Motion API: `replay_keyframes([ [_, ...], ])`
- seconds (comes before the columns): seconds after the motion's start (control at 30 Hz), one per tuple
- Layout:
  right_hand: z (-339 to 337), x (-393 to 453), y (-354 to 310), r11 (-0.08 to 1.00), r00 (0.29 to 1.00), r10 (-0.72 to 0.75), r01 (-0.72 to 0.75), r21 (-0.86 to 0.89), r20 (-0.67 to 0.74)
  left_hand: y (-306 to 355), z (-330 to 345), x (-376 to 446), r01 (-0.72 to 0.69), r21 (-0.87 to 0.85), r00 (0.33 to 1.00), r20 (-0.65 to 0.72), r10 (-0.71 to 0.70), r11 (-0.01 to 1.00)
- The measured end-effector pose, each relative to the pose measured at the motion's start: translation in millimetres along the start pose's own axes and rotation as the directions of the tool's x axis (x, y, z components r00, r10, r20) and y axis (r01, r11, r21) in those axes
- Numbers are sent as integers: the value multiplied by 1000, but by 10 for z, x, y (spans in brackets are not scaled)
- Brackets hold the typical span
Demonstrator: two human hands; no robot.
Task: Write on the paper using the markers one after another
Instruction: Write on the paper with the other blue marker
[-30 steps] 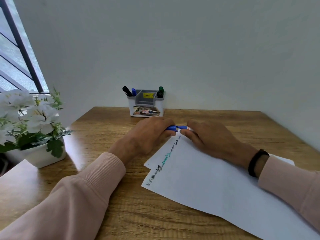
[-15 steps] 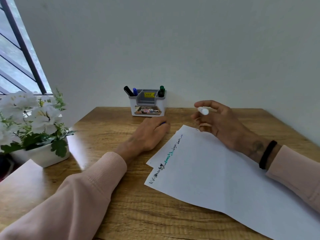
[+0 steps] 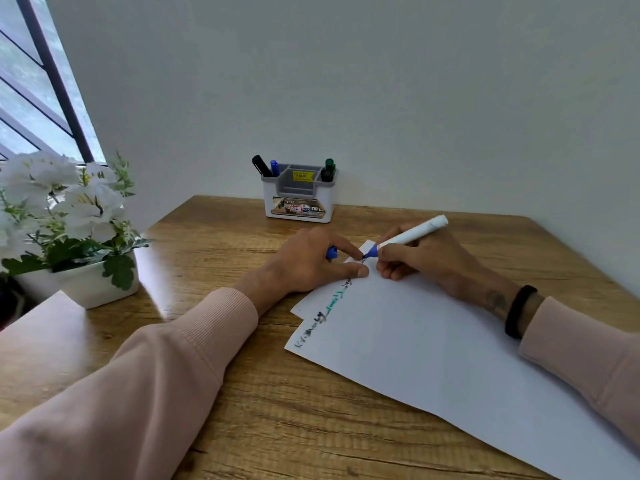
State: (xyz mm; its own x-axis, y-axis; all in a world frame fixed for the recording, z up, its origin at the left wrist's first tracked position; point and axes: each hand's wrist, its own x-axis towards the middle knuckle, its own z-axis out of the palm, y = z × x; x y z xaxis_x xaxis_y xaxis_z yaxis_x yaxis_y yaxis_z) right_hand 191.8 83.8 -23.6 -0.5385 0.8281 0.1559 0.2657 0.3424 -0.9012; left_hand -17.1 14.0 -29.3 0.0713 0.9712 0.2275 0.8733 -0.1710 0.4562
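Observation:
My right hand (image 3: 426, 263) grips a white-barrelled blue marker (image 3: 412, 233), its blue tip touching the far left corner of the white paper (image 3: 433, 341). A line of black and green writing runs along the paper's left edge. My left hand (image 3: 311, 261) rests on the paper's edge with a finger and the thumb pressing it down, while the blue marker cap (image 3: 331, 252) is tucked under its curled fingers. A grey-white marker holder (image 3: 299, 195) stands by the wall, with a black marker (image 3: 261, 165), a blue marker (image 3: 275, 168) and a green marker (image 3: 328, 169) in it.
A white pot of white flowers (image 3: 69, 233) stands at the left of the wooden table (image 3: 277, 410). A window lies behind it. A plain wall closes the far and right sides.
The cap came off the blue marker; my left hand kept it. My right hand lifted the marker, turned it, and brought its tip down onto the paper's far corner.

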Motion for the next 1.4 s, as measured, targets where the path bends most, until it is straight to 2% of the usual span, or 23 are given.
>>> replay_keyframes([
  [0.37,20,91,18,984,991,-6,-18,-176,-131,-50,7,52,23,54,999,31,-24,998],
  [0.6,3,134,35,992,980,28,-51,-111,-197,-76,14,70,18,83,999,46,-21,996],
  [0.8,32,87,4,982,997,-19,3,-191,-81,-130,34,59,-23,83,1000,12,23,996],
  [1.0,35,93,-2,977,996,-1,-18,-213,-89,-152,69,64,-32,109,999,-28,36,993],
  [1.4,39,83,-13,977,996,-31,12,-212,-86,-184,100,97,-23,120,999,-20,26,992],
])
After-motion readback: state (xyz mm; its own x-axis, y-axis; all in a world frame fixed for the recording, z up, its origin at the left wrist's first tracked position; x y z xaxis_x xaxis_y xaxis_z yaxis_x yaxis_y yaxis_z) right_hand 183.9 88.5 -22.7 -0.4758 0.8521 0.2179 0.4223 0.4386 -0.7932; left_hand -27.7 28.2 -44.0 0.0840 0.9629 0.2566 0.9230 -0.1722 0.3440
